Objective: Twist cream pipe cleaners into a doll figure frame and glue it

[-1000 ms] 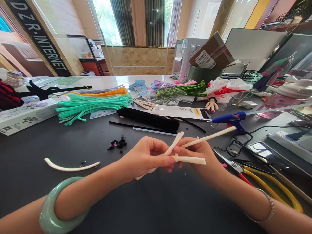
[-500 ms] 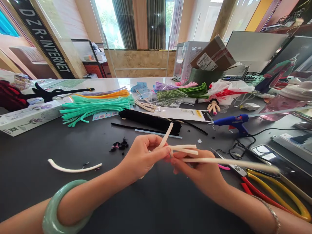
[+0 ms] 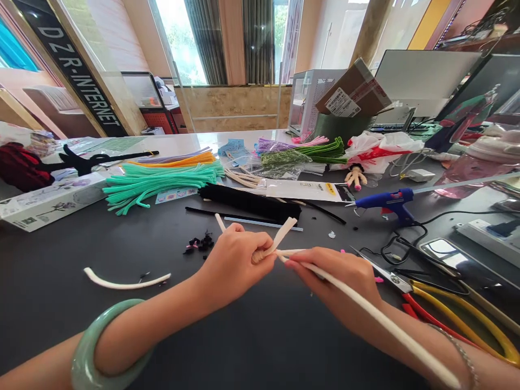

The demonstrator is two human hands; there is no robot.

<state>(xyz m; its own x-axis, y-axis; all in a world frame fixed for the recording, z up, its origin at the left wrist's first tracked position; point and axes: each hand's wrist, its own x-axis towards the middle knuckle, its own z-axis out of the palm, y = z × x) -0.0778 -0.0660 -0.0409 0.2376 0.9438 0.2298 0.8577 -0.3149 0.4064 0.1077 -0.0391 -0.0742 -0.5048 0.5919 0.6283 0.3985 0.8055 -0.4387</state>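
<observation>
My left hand (image 3: pixel 233 262) is closed around a small bundle of cream pipe cleaners (image 3: pixel 286 229); their ends stick out up and to the right, and another end shows behind the knuckles. A wrapped, coiled part of the bundle peeks out between thumb and forefinger. My right hand (image 3: pixel 343 276), closed in a pinch, grips a long cream pipe cleaner (image 3: pixel 377 309) close to where it meets the bundle. Its long tail runs down over my right forearm. The palm side of both hands is hidden. A short curved cream piece (image 3: pixel 125 284) lies alone at left.
Behind my hands lie black pipe cleaners (image 3: pixel 252 203), a turquoise bunch (image 3: pixel 162 183) and a green bunch (image 3: pixel 329 151). Black scraps (image 3: pixel 199 244) are near my left hand. Scissors (image 3: pixel 400 281), a blue glue gun (image 3: pixel 384 203) with its cable, and a phone (image 3: pixel 441 254) sit at right.
My left hand has rolled over, turning the bundle. The long pipe cleaner's tail has swung from pointing right to hanging down over my right forearm.
</observation>
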